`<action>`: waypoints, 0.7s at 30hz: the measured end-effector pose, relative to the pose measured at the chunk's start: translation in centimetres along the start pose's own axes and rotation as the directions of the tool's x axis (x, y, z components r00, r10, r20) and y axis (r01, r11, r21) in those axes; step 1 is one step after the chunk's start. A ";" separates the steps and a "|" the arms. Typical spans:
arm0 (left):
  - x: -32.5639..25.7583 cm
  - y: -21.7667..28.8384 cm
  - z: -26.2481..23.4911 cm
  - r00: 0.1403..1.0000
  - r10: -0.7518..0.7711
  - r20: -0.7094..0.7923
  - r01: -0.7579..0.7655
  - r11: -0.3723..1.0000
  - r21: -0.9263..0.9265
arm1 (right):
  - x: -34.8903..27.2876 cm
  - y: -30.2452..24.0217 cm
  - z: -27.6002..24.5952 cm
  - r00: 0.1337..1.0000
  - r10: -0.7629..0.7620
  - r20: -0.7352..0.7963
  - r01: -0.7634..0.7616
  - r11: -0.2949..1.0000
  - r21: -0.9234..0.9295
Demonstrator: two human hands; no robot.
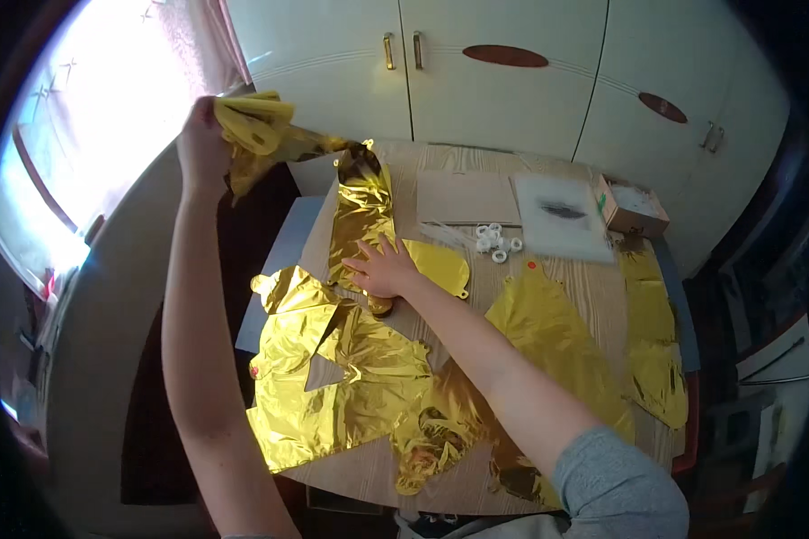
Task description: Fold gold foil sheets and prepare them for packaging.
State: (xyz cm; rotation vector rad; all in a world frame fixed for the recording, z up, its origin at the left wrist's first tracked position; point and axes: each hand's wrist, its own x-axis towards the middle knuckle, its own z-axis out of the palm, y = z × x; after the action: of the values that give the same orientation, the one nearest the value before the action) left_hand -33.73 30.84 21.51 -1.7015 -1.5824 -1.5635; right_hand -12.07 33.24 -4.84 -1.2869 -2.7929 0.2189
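Head view: the left hand (203,144) is raised high above the far left corner of the light wood-grain surface (476,485), its fingers (208,115) closed around the bunched yellow end of a long, crinkled gold foil balloon strip (361,216). From that pinched end the strip runs down and to the right, reaching the surface at the right hand (382,269). So its long axis slants from upper left, in the air, to the middle of the surface, where it lies flat.

The right hand rests palm down on the lower end of the strip, fingers (365,253) spread wide and flat, pressing the foil against the surface rather than gripping it. The two hands thus sit at opposite ends of the same strip: the left holds the lifted end, the right pins the lying end. A flat yellow foil piece with a rounded edge (440,268) lies just beside the right hand, on its right.

Nearer the person, a large sheet of wrinkled gold foil (333,377) covers the left part of the surface, and another gold foil shape (548,332) spreads out to the right of the right forearm. Beyond the right hand lie a cluster of small white plastic rings (496,241), a white translucent bag (559,216) and a small cardboard box (634,208), all well apart from both hands. White cupboard doors (494,90) stand behind.
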 end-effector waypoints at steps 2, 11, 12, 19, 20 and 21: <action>1.6 1.6 -1.6 0.996 0.084 0.036 -0.083 0.996 -0.025 | 0.1 0.4 0.4 1.000 -0.004 -0.009 0.004 1.000 0.016; 1.2 11.8 -6.5 0.963 0.127 0.236 -0.180 0.959 0.218 | 2.0 3.7 3.6 0.936 -0.002 -0.352 0.113 0.949 0.294; 0.4 13.3 -5.5 0.937 0.185 0.298 -0.256 0.941 0.220 | 2.1 6.2 4.0 0.877 0.053 -0.478 0.157 0.908 0.388; -14.9 18.9 -12.6 0.683 0.572 0.455 -0.693 0.705 0.154 | -8.8 -0.7 -5.2 0.951 -0.306 0.038 -0.234 -0.635 0.736; -17.9 20.0 -13.2 0.658 0.569 0.494 -0.704 0.698 0.134 | -10.2 -1.1 -5.3 0.921 -0.387 -0.035 -0.248 -0.653 0.715; -20.4 21.9 -13.6 0.598 0.582 0.552 -0.730 0.680 0.074 | -12.0 -2.0 -6.0 0.922 -0.378 -0.079 -0.239 -0.721 0.650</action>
State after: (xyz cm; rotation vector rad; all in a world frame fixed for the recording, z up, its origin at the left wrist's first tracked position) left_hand -16.83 2.86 17.74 -2.2468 -1.0389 -0.5024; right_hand -5.11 23.42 1.50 -0.0175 -0.7765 2.5190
